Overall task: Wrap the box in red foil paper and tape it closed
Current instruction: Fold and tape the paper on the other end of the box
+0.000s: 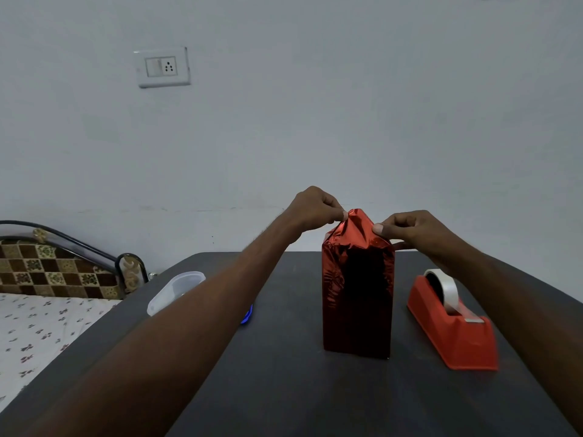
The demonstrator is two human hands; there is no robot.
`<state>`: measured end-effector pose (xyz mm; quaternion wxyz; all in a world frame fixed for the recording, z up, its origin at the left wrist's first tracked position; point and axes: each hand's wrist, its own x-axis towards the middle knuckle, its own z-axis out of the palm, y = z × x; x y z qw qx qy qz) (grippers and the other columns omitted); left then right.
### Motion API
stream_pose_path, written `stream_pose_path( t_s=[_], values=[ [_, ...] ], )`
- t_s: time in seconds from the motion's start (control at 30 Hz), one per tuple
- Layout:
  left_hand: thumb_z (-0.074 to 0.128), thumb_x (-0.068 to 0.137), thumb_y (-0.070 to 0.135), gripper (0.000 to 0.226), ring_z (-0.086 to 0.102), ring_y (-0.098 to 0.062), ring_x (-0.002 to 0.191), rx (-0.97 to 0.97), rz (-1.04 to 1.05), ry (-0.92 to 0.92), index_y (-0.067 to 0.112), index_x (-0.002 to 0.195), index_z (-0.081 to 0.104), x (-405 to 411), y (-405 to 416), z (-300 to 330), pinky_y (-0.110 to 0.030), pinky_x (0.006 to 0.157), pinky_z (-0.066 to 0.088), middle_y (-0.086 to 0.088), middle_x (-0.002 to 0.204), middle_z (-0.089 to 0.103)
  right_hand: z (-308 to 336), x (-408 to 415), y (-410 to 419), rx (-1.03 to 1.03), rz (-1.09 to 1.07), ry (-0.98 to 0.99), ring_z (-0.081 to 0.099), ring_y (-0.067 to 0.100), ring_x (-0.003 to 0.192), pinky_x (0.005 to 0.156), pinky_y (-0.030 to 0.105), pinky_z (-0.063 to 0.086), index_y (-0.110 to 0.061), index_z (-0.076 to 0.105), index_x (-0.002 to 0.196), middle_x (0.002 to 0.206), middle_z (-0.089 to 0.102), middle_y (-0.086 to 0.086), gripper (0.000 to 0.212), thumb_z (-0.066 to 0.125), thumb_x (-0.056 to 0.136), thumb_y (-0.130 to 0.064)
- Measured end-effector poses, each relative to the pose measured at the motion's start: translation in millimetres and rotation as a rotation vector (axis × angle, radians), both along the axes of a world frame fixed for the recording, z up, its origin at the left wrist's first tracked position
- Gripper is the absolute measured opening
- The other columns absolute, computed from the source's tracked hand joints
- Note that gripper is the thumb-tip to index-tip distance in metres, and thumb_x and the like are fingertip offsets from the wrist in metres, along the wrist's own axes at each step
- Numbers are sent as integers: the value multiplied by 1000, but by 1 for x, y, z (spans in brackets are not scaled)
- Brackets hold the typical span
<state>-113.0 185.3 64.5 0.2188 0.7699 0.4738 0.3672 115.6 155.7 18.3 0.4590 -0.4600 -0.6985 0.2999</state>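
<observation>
The box (pixel 358 298) stands tall on the dark table (pixel 284 389), right under the two hands. Red foil paper (pixel 356 228) already covers every side of it that shows, so the long wrap looks done. The top end is not shut yet. The foil there sticks up in a crinkly peak, and it still has to be folded flat and taped down, I think. I cannot see any tape on the box, and the back and bottom are hidden. The left hand (pixel 312 209) has its fingers curled and pinches the left edge of the peak between thumb and fingertip. The right hand (pixel 407 228) is curled too, and its thumb and fingers pinch the right edge of the foil, a bit lower down. Both hands are closed small, holding only foil. A red tape holder (pixel 454 329) with a roll of clear tape sits on the table just below the right hand, close to the box but not touching it. A clear plastic tub (pixel 175 291) sits below the left arm, farther from the box.
</observation>
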Motion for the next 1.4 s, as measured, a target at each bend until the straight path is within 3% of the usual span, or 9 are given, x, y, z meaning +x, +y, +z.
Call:
stream_pose_path(
  t_s=[0.3, 0.6, 0.73, 0.87, 1.0, 1.23, 1.33, 1.4],
  values=[
    [66, 91, 20, 11, 63, -17, 92, -179, -27, 102, 12, 96, 72, 4, 7, 5, -31, 85, 51, -6, 107, 71, -3, -1, 0, 43, -35, -24, 68, 19, 89, 83, 33, 56, -6, 71, 80, 100, 75, 12, 17, 75, 88, -20],
    [61, 95, 19, 7, 59, -16, 85, -169, -44, 161, 14, 96, 67, 10, 9, -3, -26, 76, 43, -6, 103, 67, -7, 0, -1, 90, -112, -92, 69, 26, 83, 89, 45, 55, -11, 73, 82, 94, 75, 3, 15, 75, 89, -24],
    [63, 93, 18, 9, 59, -14, 83, -47, -5, 152, 12, 93, 70, 16, 9, -17, -25, 73, 45, 1, 86, 64, -12, -4, -5, 115, -176, -161, 65, 2, 66, 79, 36, 48, -13, 70, 82, 80, 70, -5, 14, 72, 90, -24],
    [63, 93, 26, 10, 65, -18, 95, 28, 69, 166, 19, 90, 70, 20, 10, -32, -34, 87, 52, 0, 97, 70, -17, -10, -7, 208, -288, -249, 64, 9, 84, 73, 25, 42, -15, 67, 86, 112, 61, 1, 12, 68, 93, -25],
    [64, 91, 31, 11, 65, -20, 96, 72, 110, 177, 25, 84, 68, 20, 10, -36, -44, 95, 51, 1, 96, 71, -19, -14, -9, 240, -321, -243, 60, 3, 83, 69, 16, 41, -12, 66, 90, 113, 56, 2, 11, 67, 94, -22],
    [60, 93, 32, 12, 64, -20, 91, 115, 141, 163, 25, 84, 66, 20, 10, -44, -50, 98, 47, 6, 84, 69, -20, -19, -8, 256, -334, -253, 62, 18, 89, 73, 25, 41, -12, 66, 89, 115, 56, 5, 10, 67, 94, -20],
    [60, 94, 34, 13, 63, -17, 93, 137, 159, 169, 26, 85, 65, 21, 9, -46, -49, 100, 44, 7, 89, 70, -21, -20, -7, 247, -342, -269, 62, 21, 93, 78, 27, 40, -13, 66, 88, 114, 55, 4, 10, 67, 94, -21],
    [60, 94, 37, 15, 64, -16, 94, 148, 162, 163, 27, 83, 64, 19, 9, -48, -49, 100, 42, 9, 91, 71, -21, -21, -7, 240, -345, -256, 63, 22, 94, 73, 25, 41, -13, 66, 89, 114, 56, 4, 11, 67, 94, -22]
  ],
)
